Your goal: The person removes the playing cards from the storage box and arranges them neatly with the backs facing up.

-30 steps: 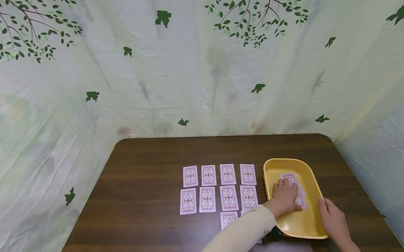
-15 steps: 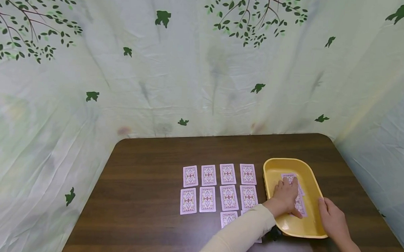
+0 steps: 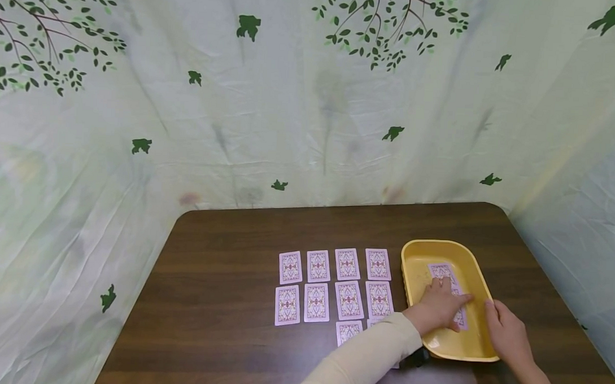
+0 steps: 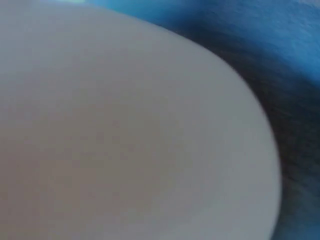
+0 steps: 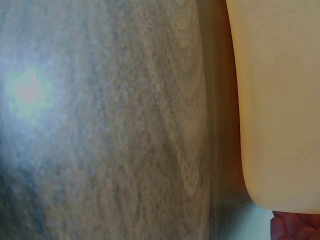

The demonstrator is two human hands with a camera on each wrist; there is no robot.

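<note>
My left hand (image 3: 440,304) reaches into the yellow plastic tray (image 3: 408,274), palm down with fingers spread over playing cards (image 3: 441,269). These lie face down and overlapping on the tray's floor, partly hidden by the hand. My right hand (image 3: 508,332) grips the tray's right rim, thumb over the edge. In the right wrist view the tray's outer wall (image 5: 280,110) fills the right side, with fingertips of a hand (image 5: 295,227) at its lower corner. A pale, blurred rounded surface (image 4: 140,130) takes up most of the left wrist view.
On the brown wooden table (image 3: 218,279), rows of face-down cards (image 3: 316,302) lie left of the tray. My left sleeve (image 3: 363,358) covers part of the nearest rows. A black device (image 3: 417,357) sits under that wrist. A leaf-printed cloth (image 3: 310,101) hangs behind the table.
My left hand has shifted slightly over the cards in the tray and its fingers have spread, uncovering more of the top card. The right hand and tray have stayed in place.
</note>
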